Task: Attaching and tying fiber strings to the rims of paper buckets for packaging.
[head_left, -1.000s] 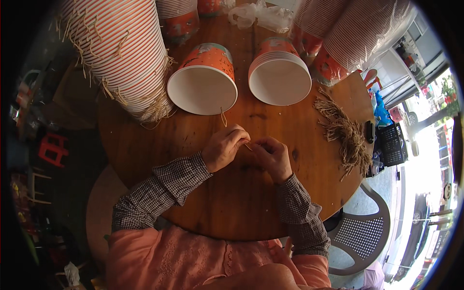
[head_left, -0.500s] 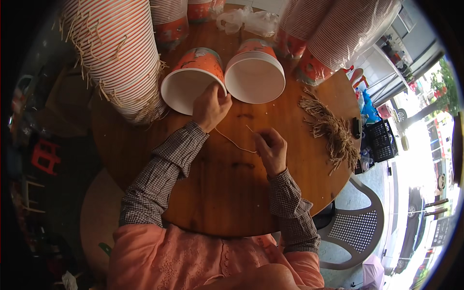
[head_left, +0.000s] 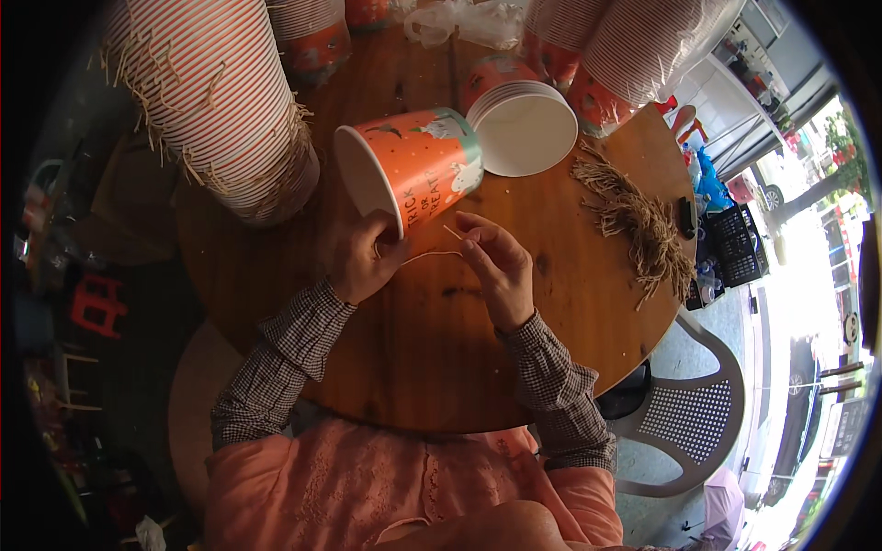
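An orange paper bucket (head_left: 424, 163) with a white inside and a printed pattern is tilted on its side above the round wooden table. My left hand (head_left: 363, 259) is closed on its rim at the near side. A thin tan string (head_left: 432, 253) runs from my left hand to my right. Near the bucket's underside, my right hand (head_left: 501, 275) pinches the string close to one end, which sticks up from the fingertips. Several nested buckets (head_left: 531, 136) lie on their side just beyond, their white opening facing me.
A tall leaning stack of buckets (head_left: 211, 101) with strings hanging from it stands at the left. Plastic-wrapped stacks (head_left: 634, 55) stand at the back right. A bundle of tan strings (head_left: 634, 225) lies on the table's right side. A grey chair (head_left: 684, 413) stands at the right.
My left hand has lifted the left bucket and turned it, drawing it nearer. My right hand has risen slightly toward it with the string. The nested buckets appear shifted to the right.
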Motion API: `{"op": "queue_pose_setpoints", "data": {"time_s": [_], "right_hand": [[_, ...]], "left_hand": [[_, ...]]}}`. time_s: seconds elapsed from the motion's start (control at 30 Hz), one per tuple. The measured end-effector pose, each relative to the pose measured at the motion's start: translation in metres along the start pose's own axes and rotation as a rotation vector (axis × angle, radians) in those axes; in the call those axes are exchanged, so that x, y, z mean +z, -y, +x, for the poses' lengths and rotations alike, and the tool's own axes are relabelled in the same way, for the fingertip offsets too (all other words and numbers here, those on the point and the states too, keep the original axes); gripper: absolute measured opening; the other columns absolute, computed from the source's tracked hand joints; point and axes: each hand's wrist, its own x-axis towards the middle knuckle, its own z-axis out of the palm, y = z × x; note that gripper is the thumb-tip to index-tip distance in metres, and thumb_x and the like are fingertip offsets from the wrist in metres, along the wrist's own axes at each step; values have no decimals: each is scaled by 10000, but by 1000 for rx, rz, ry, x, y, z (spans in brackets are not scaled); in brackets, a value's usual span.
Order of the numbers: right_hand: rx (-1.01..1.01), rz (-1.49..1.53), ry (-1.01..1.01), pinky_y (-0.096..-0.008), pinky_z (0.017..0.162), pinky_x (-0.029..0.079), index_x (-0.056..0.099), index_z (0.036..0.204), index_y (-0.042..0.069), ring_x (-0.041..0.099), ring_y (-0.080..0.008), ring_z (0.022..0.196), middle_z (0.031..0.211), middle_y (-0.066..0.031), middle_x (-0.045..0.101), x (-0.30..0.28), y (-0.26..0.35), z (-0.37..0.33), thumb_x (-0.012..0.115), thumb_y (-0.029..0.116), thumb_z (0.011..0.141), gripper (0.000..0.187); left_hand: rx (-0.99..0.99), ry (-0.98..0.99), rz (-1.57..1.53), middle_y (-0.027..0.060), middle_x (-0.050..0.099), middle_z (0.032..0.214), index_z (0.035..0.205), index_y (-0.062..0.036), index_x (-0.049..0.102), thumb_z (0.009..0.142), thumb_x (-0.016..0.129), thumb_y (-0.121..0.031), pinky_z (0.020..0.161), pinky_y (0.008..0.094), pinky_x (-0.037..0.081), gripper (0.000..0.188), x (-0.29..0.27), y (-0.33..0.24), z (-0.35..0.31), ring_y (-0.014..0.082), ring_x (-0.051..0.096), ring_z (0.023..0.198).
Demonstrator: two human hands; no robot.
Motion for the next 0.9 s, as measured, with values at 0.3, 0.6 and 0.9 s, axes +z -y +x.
{"op": "queue_pose_setpoints", "data": {"time_s": [0.3, 0.6, 0.9], "right_hand": [[-96, 105, -85, -302, 1002, 407, 603, 981, -2, 512, -160, 1176, 1302, -109, 545, 3, -1, 0, 579, 18, 922, 66], [-110, 39, -225, -334, 947, 469, 610, 970, 9, 539, -203, 1166, 1258, -127, 573, -15, -3, 3, 576, 71, 939, 78], [-207, 3, -192, -328, 1002, 426, 590, 980, -14, 541, -184, 1152, 1272, -143, 563, -10, 4, 1, 579, 54, 938, 81]], "left_hand": [[113, 19, -47, 135, 671, 932, 1002, -14, 646, 872, 650, -96, 728, 319, 539, 153, 26, 7, 6, 222, 678, 833], [-106, -114, -88, 138, 686, 957, 1041, -1, 644, 912, 548, 1, 739, 297, 547, 161, 0, 21, 6, 214, 685, 871], [-4, -59, -170, 141, 666, 1012, 1071, -16, 624, 859, 668, -143, 761, 351, 542, 251, 30, -7, 5, 276, 672, 911]]}}
